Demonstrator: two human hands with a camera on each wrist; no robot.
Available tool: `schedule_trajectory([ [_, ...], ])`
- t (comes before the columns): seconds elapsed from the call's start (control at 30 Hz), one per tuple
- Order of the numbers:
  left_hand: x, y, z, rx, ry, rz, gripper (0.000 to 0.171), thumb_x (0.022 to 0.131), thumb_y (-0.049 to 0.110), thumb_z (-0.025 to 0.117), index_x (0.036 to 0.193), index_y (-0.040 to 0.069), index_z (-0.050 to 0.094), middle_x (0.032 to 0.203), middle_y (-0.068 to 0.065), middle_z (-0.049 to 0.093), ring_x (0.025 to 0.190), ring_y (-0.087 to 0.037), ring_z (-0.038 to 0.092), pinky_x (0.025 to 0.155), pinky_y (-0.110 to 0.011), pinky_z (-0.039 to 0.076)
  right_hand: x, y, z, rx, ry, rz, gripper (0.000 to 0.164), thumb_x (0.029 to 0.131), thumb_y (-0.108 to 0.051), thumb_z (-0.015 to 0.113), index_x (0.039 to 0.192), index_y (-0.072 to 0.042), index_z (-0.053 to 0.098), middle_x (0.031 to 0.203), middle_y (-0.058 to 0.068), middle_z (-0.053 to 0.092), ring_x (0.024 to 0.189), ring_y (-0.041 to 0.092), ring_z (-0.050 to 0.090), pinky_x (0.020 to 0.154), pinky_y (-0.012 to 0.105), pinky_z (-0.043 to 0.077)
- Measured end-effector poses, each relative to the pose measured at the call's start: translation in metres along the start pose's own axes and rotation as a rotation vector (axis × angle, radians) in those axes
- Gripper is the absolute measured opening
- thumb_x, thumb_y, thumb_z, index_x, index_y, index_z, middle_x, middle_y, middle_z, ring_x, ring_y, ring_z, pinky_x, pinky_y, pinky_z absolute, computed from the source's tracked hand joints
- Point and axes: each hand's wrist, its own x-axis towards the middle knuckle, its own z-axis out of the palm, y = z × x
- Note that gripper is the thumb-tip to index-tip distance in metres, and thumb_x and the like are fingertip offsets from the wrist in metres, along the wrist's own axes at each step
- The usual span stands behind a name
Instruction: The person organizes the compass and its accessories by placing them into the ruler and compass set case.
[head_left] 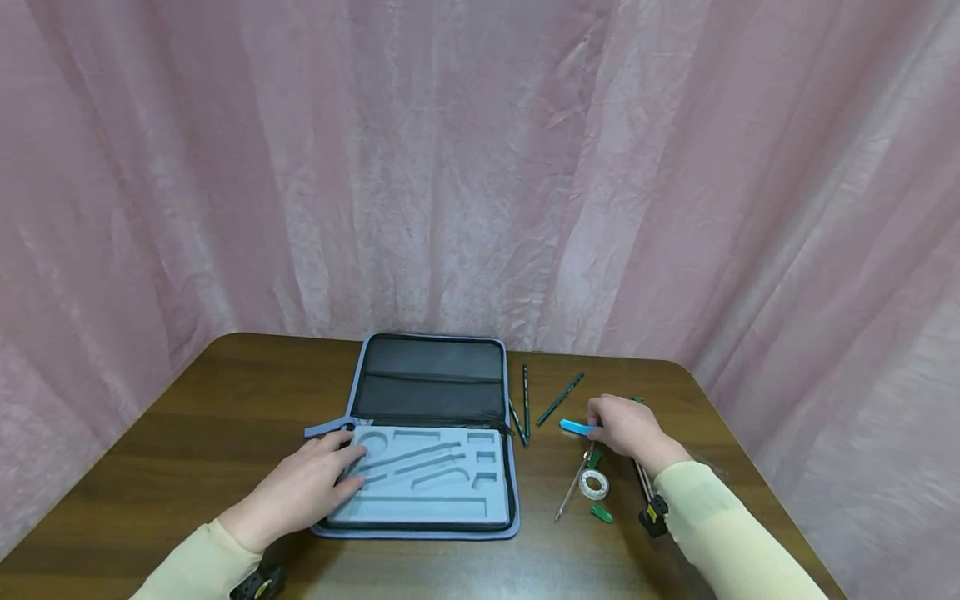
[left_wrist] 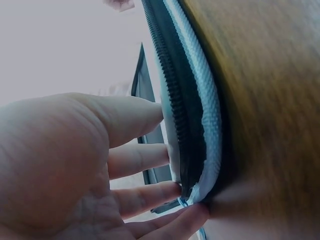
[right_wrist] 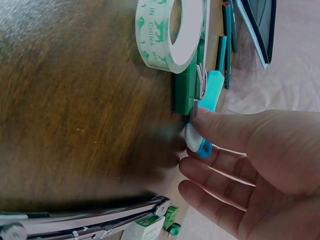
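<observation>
My right hand [head_left: 626, 429] pinches a flat blue tool [head_left: 576, 427] between thumb and fingers at the right of the table. Its rounded white-and-blue end [right_wrist: 197, 142] shows below the thumb in the right wrist view; its exact kind is unclear. My left hand [head_left: 311, 479] rests along the left edge of an unzipped pencil-case-like zip case [head_left: 517, 508], fingers fairly straight, fingertips over the pale blue moulded tray [head_left: 450, 489]. In the left wrist view, those fingers [left_wrist: 142, 160] touch the tray's side beside the zipper [left_wrist: 172, 100]. Several shaped recesses mark the tray.
A roll of tape [head_left: 594, 484], a metal compass-like tool [head_left: 573, 487] and a green piece [head_left: 602, 513] lie near my right hand. Dark pencils [head_left: 561, 398] lie beside the case's raised lid [head_left: 431, 379]. Another hinged metal tool [right_wrist: 90, 220] lies near the right wrist.
</observation>
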Motion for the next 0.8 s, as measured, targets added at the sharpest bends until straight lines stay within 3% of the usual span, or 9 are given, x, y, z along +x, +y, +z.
schedule_trajectory([
  [0.3,0.001,-0.007,-0.007,-0.078,-0.036,-0.030,0.046,0.101,0.026,0.084,0.138,0.000,0.073,0.146,-0.024,0.065,0.134,-0.043,0.064,0.107,-0.061,0.054,-0.001,-0.001,0.000,0.027,0.016,-0.004,0.028,0.098,-0.018,0.086,0.086,-0.019,0.061,0.081,-0.004,0.059,0.073,0.017,0.055,0.065,0.037,0.047],
  [0.57,0.000,-0.009,-0.011,-0.101,-0.070,-0.040,0.046,0.101,0.023,0.083,0.140,0.000,0.072,0.141,-0.020,0.070,0.134,-0.042,0.065,0.108,-0.061,0.053,-0.006,-0.003,0.003,0.073,0.106,-0.022,0.025,0.103,-0.014,0.079,0.098,-0.015,0.055,0.079,-0.004,0.061,0.068,0.017,0.053,0.062,0.038,0.046],
  [0.8,-0.001,-0.009,-0.010,-0.107,-0.068,-0.032,0.045,0.101,0.021,0.083,0.139,0.000,0.072,0.140,-0.018,0.071,0.133,-0.041,0.066,0.107,-0.061,0.053,-0.009,-0.012,0.001,0.158,0.156,-0.047,0.025,0.104,-0.013,0.078,0.098,-0.016,0.054,0.076,-0.006,0.059,0.064,0.015,0.052,0.059,0.036,0.042],
])
